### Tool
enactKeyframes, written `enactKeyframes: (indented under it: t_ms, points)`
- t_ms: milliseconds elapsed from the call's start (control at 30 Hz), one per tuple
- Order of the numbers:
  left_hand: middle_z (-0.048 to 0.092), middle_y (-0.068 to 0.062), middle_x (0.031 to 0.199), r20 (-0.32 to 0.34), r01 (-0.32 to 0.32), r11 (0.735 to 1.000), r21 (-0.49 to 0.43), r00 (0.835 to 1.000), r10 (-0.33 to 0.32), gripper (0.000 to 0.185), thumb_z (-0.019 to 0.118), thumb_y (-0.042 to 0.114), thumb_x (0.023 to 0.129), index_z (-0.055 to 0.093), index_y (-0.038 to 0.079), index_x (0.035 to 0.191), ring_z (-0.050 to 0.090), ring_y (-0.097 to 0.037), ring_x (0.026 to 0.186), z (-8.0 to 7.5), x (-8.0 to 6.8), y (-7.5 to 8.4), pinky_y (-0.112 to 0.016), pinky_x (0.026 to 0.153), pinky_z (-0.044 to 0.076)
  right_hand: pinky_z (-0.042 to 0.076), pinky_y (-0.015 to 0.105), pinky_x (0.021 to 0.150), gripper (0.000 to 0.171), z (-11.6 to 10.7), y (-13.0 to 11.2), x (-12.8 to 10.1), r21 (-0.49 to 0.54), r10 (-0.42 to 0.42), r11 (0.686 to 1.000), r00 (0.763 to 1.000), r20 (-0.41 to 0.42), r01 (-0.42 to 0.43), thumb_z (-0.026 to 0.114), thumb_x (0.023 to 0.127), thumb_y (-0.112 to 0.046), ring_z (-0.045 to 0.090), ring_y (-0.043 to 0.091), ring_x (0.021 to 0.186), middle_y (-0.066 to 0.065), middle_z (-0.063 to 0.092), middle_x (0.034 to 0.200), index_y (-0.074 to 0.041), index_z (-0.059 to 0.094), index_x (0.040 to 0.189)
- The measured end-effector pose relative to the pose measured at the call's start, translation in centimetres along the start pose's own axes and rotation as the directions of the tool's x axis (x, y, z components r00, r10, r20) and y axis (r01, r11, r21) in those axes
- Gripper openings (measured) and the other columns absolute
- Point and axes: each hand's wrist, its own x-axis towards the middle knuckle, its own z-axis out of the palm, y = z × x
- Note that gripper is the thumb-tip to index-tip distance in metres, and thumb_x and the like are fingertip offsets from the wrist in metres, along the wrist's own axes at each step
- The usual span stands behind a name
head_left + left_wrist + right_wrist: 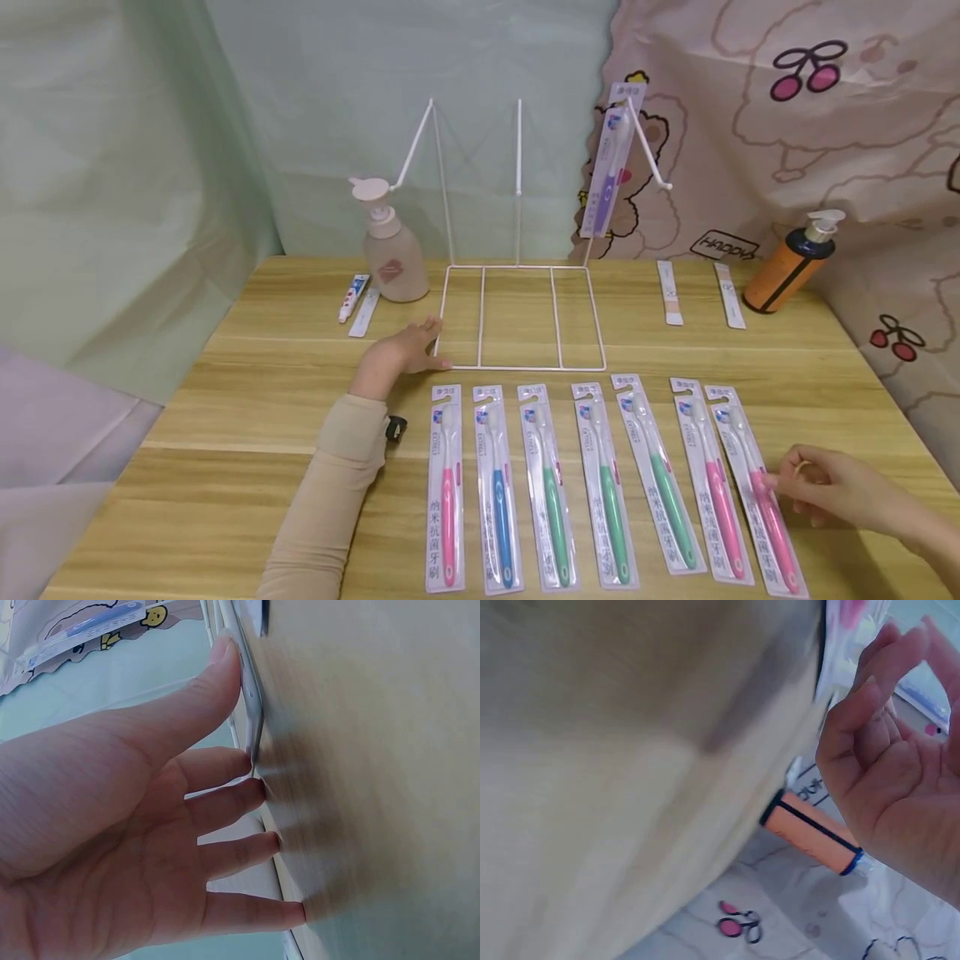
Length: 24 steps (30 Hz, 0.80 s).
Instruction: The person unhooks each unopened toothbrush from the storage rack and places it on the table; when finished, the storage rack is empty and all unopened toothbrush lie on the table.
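A white wire rack (pixel 520 368) stands upright on the table, with a packaged purple toothbrush (pixel 609 171) hanging from its right arm. My left hand (pixel 408 346) touches the front left corner of the rack's base; in the left wrist view its fingers (pixel 232 855) are spread and straight, tips at the tabletop. Packaged toothbrushes lie in a row in front: pink (pixel 447 517), blue (pixel 501 517), several green (pixel 555 517) and more pink. Beside the rightmost pink toothbrush (pixel 772 525), my right hand (pixel 832 487) has loosely curled fingers, fingertips at the package's edge, gripping nothing visible.
Left of the rack stand a pink pump bottle (pixel 397 258), a small toothpaste tube (pixel 353 298) and a slim sachet (pixel 364 312). At the back right are two slim sachets, one (pixel 670 293) nearer the rack, and an orange pump bottle (pixel 787 271).
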Motion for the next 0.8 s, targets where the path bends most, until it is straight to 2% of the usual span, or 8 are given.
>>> enactKeyframes:
  t_ms: [133,367,633,800]
  points:
    - [0.003,-0.019,0.154,0.008,-0.005,1.0,0.007,1.0,0.005,0.083,0.055,0.039,0.092,0.008,0.0,0.148,0.005,-0.043,0.14,0.1,0.0,-0.1,-0.053,0.114,0.011,0.049,0.026,0.052,0.025,-0.8,-2.0,1.8,-0.091,-0.027,0.996,0.995,-0.096,0.018,0.053,0.096,-0.025,0.056,0.008,0.06,0.001,0.059,0.07,0.001,0.055,0.098]
    - [0.002,-0.019,0.154,0.008,-0.009,1.0,-0.008,1.0,0.009,0.083,0.056,0.038,0.092,0.008,0.0,0.148,0.005,-0.044,0.139,-0.1,0.0,0.2,-0.053,0.114,0.01,0.051,0.028,0.059,0.037,-3.1,-5.6,6.4,-0.172,-0.071,0.984,0.984,-0.164,0.043,0.053,0.096,-0.028,0.059,0.013,0.07,0.007,0.063,0.083,0.003,0.054,0.117]
    - [0.002,-0.017,0.155,0.0,-0.004,1.0,-0.013,1.0,0.004,0.083,0.056,0.039,0.091,0.008,0.002,0.149,0.004,-0.042,0.14,-0.1,0.2,0.0,-0.052,0.114,0.009,0.054,0.038,0.076,0.054,-5.6,-9.0,12.0,-0.117,-0.06,0.992,0.975,-0.214,0.036,0.049,0.096,-0.038,0.062,0.028,0.09,0.022,0.063,0.103,0.003,0.043,0.13]
    - [0.002,-0.017,0.155,0.008,0.0,1.0,-0.015,1.0,0.0,0.084,0.057,0.039,0.091,0.008,0.003,0.149,0.004,-0.041,0.141,-0.3,0.1,0.1,-0.052,0.114,0.009,0.046,0.049,0.092,0.064,-6.9,-10.3,15.7,-0.079,-0.076,0.995,0.963,-0.258,0.058,0.05,0.094,-0.044,0.052,0.035,0.111,0.025,0.053,0.124,0.001,0.038,0.136]
